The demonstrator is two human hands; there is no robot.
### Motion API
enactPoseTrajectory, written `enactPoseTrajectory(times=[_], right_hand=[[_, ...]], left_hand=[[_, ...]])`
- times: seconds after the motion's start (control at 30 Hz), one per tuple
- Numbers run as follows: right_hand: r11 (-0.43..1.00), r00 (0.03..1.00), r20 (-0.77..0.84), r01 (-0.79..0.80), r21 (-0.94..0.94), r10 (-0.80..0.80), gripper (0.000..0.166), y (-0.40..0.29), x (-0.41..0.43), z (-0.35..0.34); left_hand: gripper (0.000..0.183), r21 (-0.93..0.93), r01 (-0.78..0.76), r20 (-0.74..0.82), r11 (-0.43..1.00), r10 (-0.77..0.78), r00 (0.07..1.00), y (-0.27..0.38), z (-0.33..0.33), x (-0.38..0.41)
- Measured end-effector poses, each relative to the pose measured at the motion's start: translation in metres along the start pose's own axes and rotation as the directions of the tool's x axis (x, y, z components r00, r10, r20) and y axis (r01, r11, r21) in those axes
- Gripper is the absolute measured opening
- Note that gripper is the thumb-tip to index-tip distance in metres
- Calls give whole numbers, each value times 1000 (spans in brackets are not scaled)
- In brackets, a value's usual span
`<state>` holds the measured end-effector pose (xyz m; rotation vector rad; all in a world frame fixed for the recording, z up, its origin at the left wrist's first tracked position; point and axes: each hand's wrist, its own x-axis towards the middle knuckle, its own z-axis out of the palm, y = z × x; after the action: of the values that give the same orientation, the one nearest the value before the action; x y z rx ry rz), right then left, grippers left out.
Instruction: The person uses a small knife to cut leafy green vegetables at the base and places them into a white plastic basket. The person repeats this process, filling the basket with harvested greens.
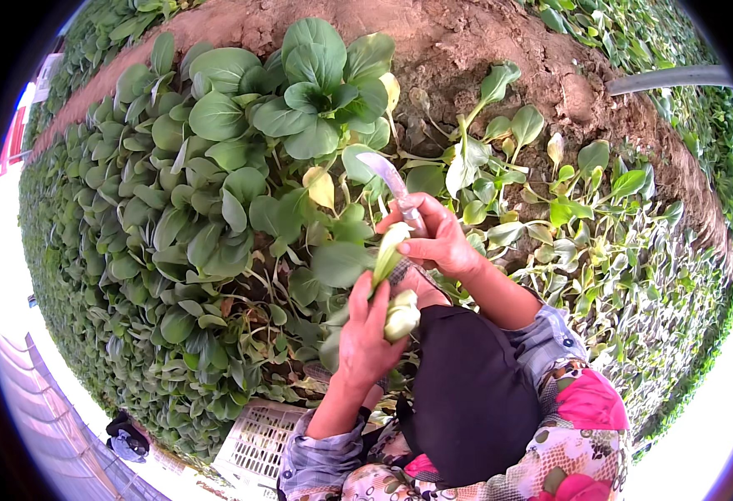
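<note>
My left hand [369,332] holds green bok choy, with one pale, bulbous base [402,316] showing at the palm. A second bok choy stalk [391,250] rises from the fingers of that hand, its cut end up. My right hand [438,238] grips the handle of a small curved harvesting knife [386,172], its blade pointing up and left. The right thumb touches the stalk near its pale end. The bok choy leaves [341,263] hang left of the stalk and look blurred. Part of my left palm is hidden.
Dense bok choy plants [172,219] fill the left, with a large rosette [316,94] ahead. Cut, wilting leaves [560,250] lie at the right. A bare soil strip [454,31] runs behind. A white plastic crate [257,438] stands lower left; a grey pipe [673,78] juts in upper right. Another person [127,438] is far lower left.
</note>
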<state>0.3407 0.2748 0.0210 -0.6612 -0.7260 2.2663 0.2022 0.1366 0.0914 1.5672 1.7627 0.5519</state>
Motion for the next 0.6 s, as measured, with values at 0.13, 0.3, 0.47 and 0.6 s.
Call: enactPoseTrajectory(times=[0.13, 0.3, 0.47, 0.6], right_hand=[[983, 998, 36, -38, -182, 45, 53, -9, -8, -9], [983, 980, 183, -42, -180, 75, 55, 0, -6, 2], [995, 951, 297, -97, 8, 91, 52, 7, -6, 12], [978, 936, 302, -203, 43, 181, 49, 10, -9, 11]], left_hand=[[54, -433, 104, 111, 895, -62, 992, 7, -32, -5], [62, -620, 140, 8, 772, -173, 985, 0, -43, 9], [75, -742, 245, 117, 625, -239, 964, -24, -29, 19], [76, -907, 362, 336, 214, -151, 930, -38, -22, 24]])
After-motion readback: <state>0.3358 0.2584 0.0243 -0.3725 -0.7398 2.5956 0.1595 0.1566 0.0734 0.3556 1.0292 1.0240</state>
